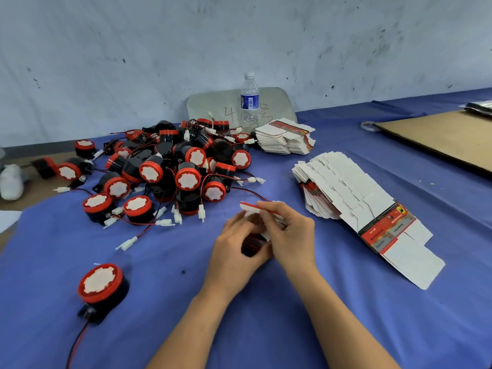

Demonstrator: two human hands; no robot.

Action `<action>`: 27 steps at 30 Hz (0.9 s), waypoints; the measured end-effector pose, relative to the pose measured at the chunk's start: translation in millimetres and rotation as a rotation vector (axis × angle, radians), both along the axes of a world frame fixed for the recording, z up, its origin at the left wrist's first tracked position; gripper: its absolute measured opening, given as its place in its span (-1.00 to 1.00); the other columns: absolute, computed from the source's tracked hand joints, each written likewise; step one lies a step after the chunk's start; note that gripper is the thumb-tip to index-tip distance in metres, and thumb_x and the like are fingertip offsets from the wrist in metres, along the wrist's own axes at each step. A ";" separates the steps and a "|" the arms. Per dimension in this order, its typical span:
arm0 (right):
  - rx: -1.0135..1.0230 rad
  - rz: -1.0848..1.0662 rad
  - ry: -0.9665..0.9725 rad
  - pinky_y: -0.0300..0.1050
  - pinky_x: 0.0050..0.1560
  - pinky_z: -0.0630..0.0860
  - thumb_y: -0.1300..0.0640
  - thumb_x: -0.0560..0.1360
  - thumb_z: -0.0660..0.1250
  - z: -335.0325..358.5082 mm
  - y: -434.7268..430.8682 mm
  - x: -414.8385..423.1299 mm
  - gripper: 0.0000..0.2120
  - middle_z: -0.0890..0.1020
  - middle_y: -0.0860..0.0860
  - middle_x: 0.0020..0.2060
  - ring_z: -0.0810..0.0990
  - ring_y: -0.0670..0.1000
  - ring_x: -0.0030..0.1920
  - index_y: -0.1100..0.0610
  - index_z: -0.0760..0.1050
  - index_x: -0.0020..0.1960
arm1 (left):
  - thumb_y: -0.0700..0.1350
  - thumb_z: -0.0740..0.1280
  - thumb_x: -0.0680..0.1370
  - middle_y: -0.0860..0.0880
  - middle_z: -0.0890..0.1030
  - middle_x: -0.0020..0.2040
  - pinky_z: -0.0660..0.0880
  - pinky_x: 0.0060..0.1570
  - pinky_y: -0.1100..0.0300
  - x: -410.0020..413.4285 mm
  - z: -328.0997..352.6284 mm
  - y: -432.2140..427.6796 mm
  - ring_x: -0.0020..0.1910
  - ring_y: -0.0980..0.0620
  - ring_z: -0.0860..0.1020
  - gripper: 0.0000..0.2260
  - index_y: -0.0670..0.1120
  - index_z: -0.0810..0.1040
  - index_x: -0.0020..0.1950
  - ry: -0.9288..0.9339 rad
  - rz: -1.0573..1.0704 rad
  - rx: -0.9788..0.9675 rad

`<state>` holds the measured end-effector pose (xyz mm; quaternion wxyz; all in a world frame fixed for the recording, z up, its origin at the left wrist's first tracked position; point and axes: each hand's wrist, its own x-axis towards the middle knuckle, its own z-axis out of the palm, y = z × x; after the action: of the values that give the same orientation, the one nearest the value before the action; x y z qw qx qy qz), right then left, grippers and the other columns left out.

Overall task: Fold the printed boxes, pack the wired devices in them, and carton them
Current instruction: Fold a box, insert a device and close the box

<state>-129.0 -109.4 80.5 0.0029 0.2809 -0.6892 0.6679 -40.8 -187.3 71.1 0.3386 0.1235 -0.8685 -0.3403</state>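
Note:
Both my hands hold one small printed box [257, 209] at the middle of the blue table. My left hand [237, 251] grips it from below and my right hand [288, 230] pinches its red-edged white flap from above. The box body between my palms is mostly hidden. A pile of black-and-red wired devices [170, 166] lies at the back left. One single wired device [102, 286] sits apart at the front left. A fanned stack of flat printed boxes [346, 193] lies to the right, and a second flat stack [285, 137] sits behind it.
A water bottle [249, 102] stands at the back against a grey board [213, 107] leaning on the wall. A brown cardboard sheet [447, 137] lies at the far right with a tape roll [370, 126] beside it. White cloth [10, 182] lies at the left edge.

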 end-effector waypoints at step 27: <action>0.188 0.116 0.210 -0.20 0.04 0.53 0.19 0.42 0.47 -9.8 -4.7 0.1 -0.94 0.62 -0.19 -0.09 0.60 -0.10 0.02 0.07 0.67 -0.12 | -0.11 0.55 0.36 0.09 0.49 0.23 0.40 0.03 0.46 1.7 -11.3 -5.9 0.14 0.25 0.48 -0.36 0.08 0.32 0.33 -0.040 0.173 0.337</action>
<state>-128.9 -114.1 70.7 0.0101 0.3878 -0.7271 0.5664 -39.0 -193.2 59.9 0.3238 0.2596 -0.7918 -0.4482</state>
